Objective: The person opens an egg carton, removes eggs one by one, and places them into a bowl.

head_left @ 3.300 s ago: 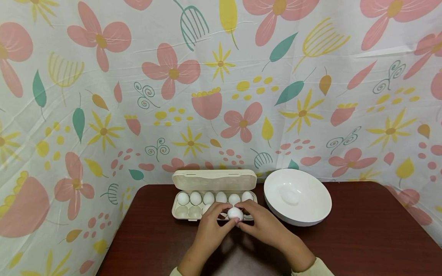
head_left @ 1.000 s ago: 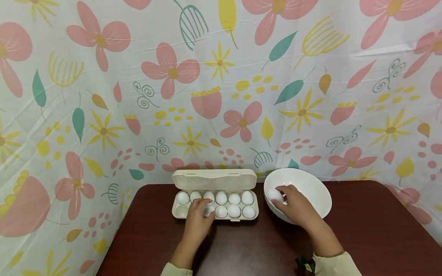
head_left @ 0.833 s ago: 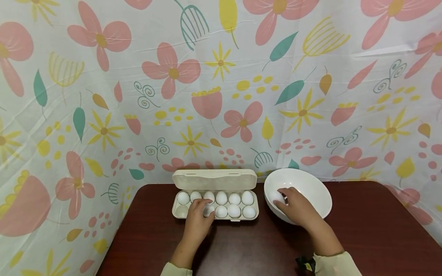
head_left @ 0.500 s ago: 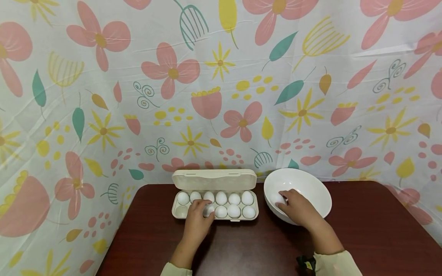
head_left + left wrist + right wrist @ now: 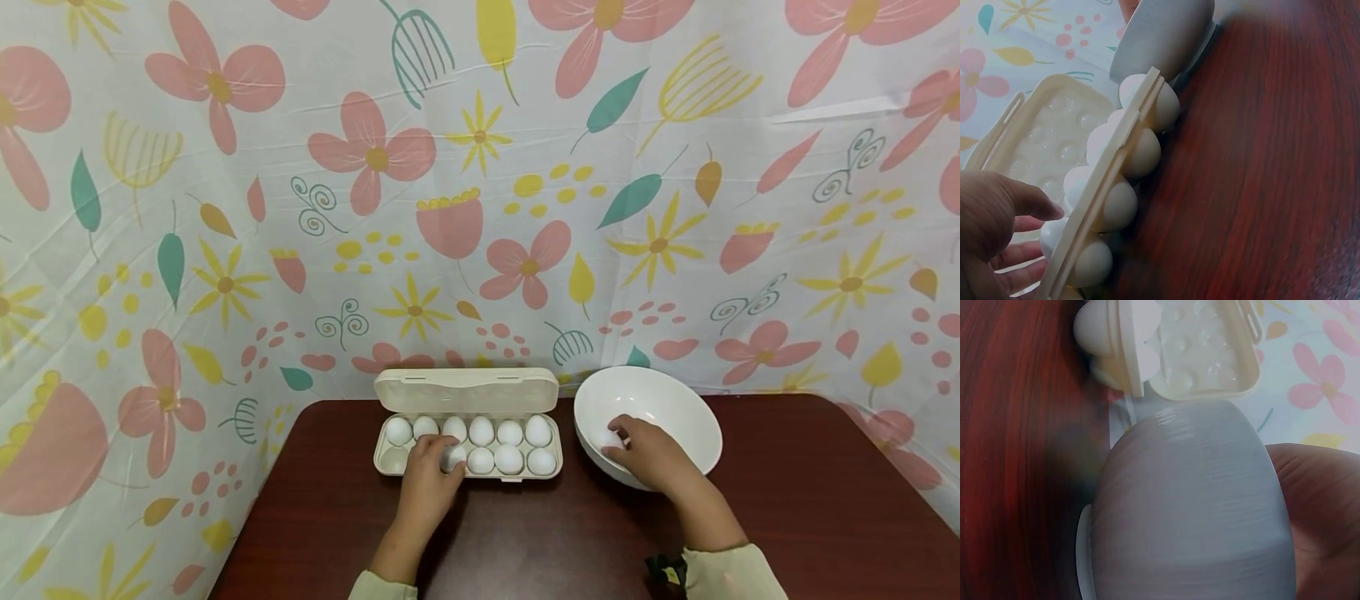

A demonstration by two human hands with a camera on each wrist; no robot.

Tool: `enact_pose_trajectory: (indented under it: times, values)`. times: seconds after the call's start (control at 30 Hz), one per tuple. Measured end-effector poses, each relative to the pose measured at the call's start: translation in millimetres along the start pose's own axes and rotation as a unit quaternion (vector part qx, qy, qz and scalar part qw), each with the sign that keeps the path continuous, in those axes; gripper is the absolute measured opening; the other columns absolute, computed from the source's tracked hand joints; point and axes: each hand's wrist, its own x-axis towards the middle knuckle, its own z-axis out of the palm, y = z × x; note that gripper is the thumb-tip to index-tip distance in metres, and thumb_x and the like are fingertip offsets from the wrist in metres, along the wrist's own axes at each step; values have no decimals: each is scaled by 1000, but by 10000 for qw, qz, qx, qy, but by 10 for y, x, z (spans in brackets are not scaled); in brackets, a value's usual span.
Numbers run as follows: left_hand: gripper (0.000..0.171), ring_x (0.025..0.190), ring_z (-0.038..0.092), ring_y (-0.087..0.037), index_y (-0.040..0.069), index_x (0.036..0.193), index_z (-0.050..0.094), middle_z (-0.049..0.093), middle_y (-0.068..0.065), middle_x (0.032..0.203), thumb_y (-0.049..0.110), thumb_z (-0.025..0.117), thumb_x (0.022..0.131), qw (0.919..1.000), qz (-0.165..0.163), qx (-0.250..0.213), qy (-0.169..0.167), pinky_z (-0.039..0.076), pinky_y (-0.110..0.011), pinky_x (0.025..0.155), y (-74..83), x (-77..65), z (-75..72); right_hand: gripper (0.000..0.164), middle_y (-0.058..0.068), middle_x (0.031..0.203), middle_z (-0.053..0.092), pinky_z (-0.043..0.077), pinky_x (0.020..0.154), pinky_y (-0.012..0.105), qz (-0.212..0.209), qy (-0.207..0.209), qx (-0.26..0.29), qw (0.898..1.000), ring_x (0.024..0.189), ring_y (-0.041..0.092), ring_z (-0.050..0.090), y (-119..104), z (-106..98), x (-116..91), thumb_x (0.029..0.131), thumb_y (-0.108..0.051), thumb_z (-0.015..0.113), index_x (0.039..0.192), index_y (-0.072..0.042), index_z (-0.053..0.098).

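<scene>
A cream egg carton stands open on the table, with white eggs in both rows. The front-left cup holds no egg. My left hand has its thumb and fingers around a white egg in the front row; in the left wrist view, the thumb is on one side and the fingers on the other. To the right, my right hand reaches into a white bowl and pinches a white egg near its left inner wall. In the right wrist view the bowl's outer wall hides that egg.
The dark red-brown table runs up to a floral cloth at the back. The carton's raised lid leans back near the cloth. A small dark object with a yellow mark lies by the right sleeve.
Earlier both hands held one egg above the carton's right front. The left hand is now at an egg further left; the right has gone into the bowl, its egg lowering slightly in the last second.
</scene>
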Motion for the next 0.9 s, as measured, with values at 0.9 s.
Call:
enact_pose_trajectory:
  times: [0.9]
  values:
    - [30, 105, 63, -29, 7, 107, 75, 65, -11, 108, 3, 81, 77, 9999, -81, 135, -20, 54, -46, 90, -9, 1, -1, 33, 17, 104, 73, 53, 89, 53, 44, -157, -251, 9996, 98, 32, 68, 25, 35, 32, 91, -22, 71, 114, 1, 66]
